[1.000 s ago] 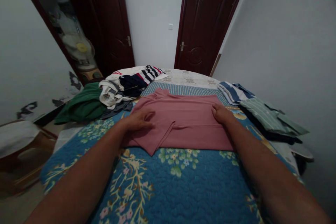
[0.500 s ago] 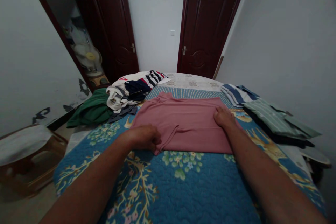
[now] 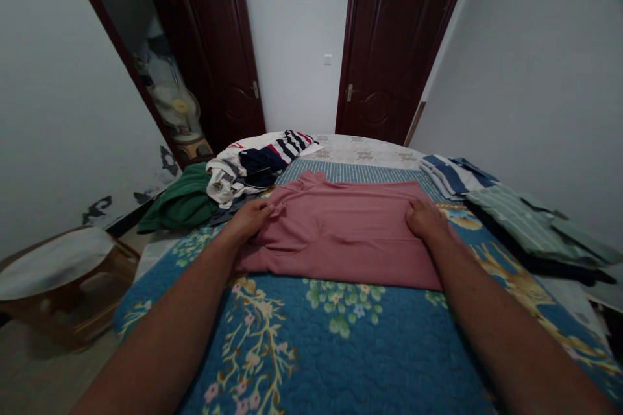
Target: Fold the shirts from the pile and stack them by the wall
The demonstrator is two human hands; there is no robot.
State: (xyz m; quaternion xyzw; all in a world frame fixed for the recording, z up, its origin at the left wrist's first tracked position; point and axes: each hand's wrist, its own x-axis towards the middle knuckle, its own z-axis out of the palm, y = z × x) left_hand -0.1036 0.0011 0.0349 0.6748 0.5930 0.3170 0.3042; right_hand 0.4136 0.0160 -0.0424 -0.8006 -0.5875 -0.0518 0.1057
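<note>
A pink shirt lies spread sideways on a blue floral quilted cover. At its left end my left hand pinches the fabric, which bunches and creases around the fingertips. My right hand is closed on the shirt's right part, fingers curled against the cloth. A collar-like bump shows along the far edge. The near edge lies fairly straight across the cover.
Rumpled clothes lie at the back left, among them a green garment and a striped one. Folded shirts are stacked at the right edge. A stool stands at lower left.
My left hand has moved away from me and slightly left, from the near left corner to the shirt's left side. The sleeve fold there has shifted. My right hand keeps its place on the cloth.
</note>
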